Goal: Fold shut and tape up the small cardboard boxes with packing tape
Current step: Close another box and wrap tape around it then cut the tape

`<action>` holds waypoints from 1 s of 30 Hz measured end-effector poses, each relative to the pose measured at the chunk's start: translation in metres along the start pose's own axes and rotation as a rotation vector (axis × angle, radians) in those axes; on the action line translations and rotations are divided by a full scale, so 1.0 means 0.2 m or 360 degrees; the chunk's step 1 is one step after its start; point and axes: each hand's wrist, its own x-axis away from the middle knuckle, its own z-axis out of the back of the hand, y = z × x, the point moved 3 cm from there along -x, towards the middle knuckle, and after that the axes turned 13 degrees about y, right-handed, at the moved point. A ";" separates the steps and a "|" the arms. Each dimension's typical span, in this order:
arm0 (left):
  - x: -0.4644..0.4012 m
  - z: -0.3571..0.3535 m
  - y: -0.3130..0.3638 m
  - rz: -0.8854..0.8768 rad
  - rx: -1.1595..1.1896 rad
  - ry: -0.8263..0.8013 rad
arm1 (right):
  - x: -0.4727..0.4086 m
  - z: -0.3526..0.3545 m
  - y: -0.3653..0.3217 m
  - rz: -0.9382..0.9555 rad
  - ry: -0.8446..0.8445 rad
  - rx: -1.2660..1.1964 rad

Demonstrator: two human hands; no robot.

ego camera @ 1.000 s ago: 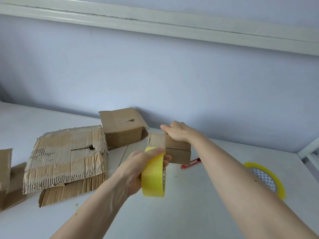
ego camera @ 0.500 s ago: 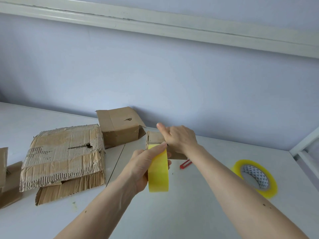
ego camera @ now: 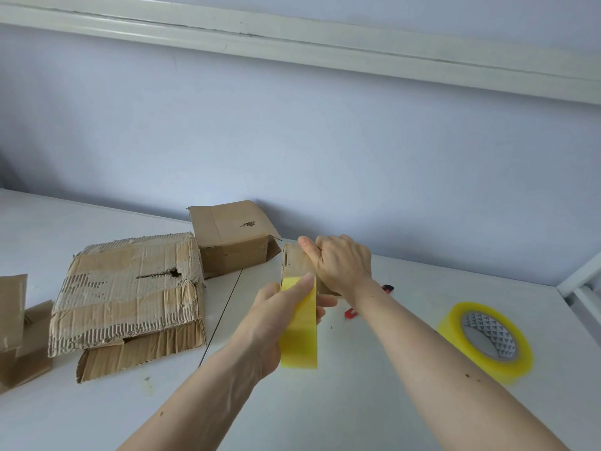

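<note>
Yellow tape roll (ego camera: 300,323) sits upright in the left hand (ego camera: 270,323), thumb on top of the roll's outer face, fingers curled round the far side and poking out on the right edge. Roll's upper end touches the near side of the small cardboard box (ego camera: 294,263). Right hand (ego camera: 341,265) is on top of that box, just beyond the left hand, fingers curled down over it, thumb stretched toward the box's far left corner; most of the box is hidden under it. Red cutter (ego camera: 353,313) lies on the white tabletop (ego camera: 357,402) just behind the right wrist, partly hidden by the forearm. Second tape roll (ego camera: 487,341) lies tilted on the tabletop well right of the right forearm, patterned core showing. Left of the left hand: closed brown box (ego camera: 232,237) by the wall, a big torn flattened carton (ego camera: 130,291) nearer, more cardboard scraps (ego camera: 19,333) at the far left edge. Pale blue wall (ego camera: 292,141) behind, white ledge (ego camera: 292,40) above.
</note>
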 end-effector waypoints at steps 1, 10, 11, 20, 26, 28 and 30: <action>0.00 0.00 -0.02 0.0031 -0.0014 0.0002 | -0.01 0.00 0.00 -0.0006 -0.0048 0.0023; -0.09 -0.02 -0.11 0.0155 -0.0003 0.0136 | -0.13 -0.09 0.01 0.0063 -0.0364 0.0039; -0.10 -0.02 -0.11 0.0166 0.0005 0.0147 | -0.14 -0.10 0.01 0.0070 -0.0385 0.0020; -0.15 -0.08 -0.12 0.0167 0.0018 0.0216 | -0.18 -0.15 0.02 0.0097 -0.0524 -0.0096; -0.14 -0.13 -0.16 0.0138 0.0044 0.0348 | -0.19 -0.19 0.02 0.0199 -0.0608 -0.0022; -0.15 -0.12 -0.16 0.0144 0.0061 0.0379 | -0.19 -0.19 0.01 0.0200 -0.0622 -0.0003; -0.16 -0.12 -0.16 0.0152 0.0091 0.0416 | -0.19 -0.18 0.00 0.0157 -0.0660 0.0001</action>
